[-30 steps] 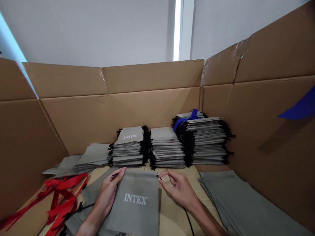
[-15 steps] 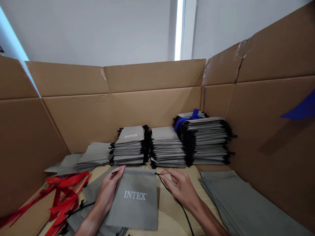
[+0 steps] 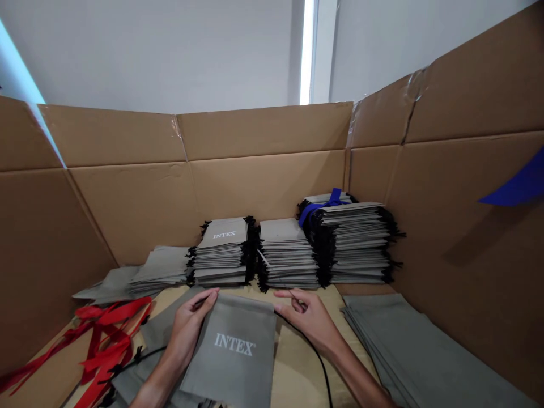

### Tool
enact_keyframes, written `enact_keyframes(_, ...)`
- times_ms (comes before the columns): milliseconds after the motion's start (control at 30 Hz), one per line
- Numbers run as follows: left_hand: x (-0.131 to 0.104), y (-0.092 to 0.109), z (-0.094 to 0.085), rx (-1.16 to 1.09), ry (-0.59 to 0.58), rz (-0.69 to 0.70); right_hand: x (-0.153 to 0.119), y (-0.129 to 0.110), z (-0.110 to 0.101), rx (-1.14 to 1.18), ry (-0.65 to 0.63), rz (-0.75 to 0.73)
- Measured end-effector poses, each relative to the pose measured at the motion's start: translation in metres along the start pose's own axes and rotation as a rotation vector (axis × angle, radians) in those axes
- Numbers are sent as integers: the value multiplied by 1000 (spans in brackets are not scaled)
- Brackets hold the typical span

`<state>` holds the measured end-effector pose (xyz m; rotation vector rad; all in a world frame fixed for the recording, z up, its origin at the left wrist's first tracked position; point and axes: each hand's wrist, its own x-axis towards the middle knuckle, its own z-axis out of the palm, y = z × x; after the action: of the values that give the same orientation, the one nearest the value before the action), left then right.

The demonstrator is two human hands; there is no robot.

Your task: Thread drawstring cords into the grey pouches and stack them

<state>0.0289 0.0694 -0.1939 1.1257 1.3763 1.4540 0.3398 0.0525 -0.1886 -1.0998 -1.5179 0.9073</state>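
A grey fabric pouch (image 3: pixel 229 365) printed INTEX hangs upright in front of me. My left hand (image 3: pixel 191 320) is closed on its top left corner, thumb in front. At the top right corner is my right hand (image 3: pixel 308 317), its thumb and forefinger at the mouth of the pouch, on a black cord (image 3: pixel 317 354). From there the cord droops down to the right; its far end is out of view. A thin pale sliver (image 3: pixel 263 258) shows beyond the pouch, before a stack; what it is I cannot make out.
Behind stand stacks of corded pouches (image 3: pixel 223 255), (image 3: pixel 289 255), (image 3: pixel 361 243), one tied with blue ribbon (image 3: pixel 325 207). Loose grey pouches (image 3: pixel 161 266) lie left. Red ribbons (image 3: pixel 108 340) are at front left, flat grey fabric (image 3: pixel 408 334) at right. Cardboard walls (image 3: pixel 272 181) enclose everything.
The pouch has tilted slightly, its right top corner lower. My right thumb has come onto that corner, and the thin pale sliver has shifted up and stands apart from my fingers.
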Motion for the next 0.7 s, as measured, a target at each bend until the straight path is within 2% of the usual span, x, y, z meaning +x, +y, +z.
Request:
enact_keyframes(200,-6,4,4,-36,-63,-33,-3,5,13,82,-92,-32)
enact_keyframes(300,-10,7,8,-50,-101,-72,-3,8,13,111,-94,-36)
enact_keyframes(367,-10,12,9,-25,-85,-62,-3,9,11,93,-86,-42)
enact_keyframes(433,-10,20,8,56,11,72,-4,9,11,23,-65,-65)
enact_keyframes(500,-12,33,5,241,133,300,-6,5,12,-67,-46,-123)
enact_keyframes(533,-15,41,3,360,150,391,-8,2,14,-97,-47,-163)
enact_keyframes(567,-19,48,3,476,115,434,-10,-1,16,-110,-56,-204)
enact_keyframes(600,-24,55,5,573,32,429,-13,-4,19,-108,-72,-242)
enact_keyframes(700,-40,69,17,683,-244,292,-21,-13,28,-59,-120,-310)
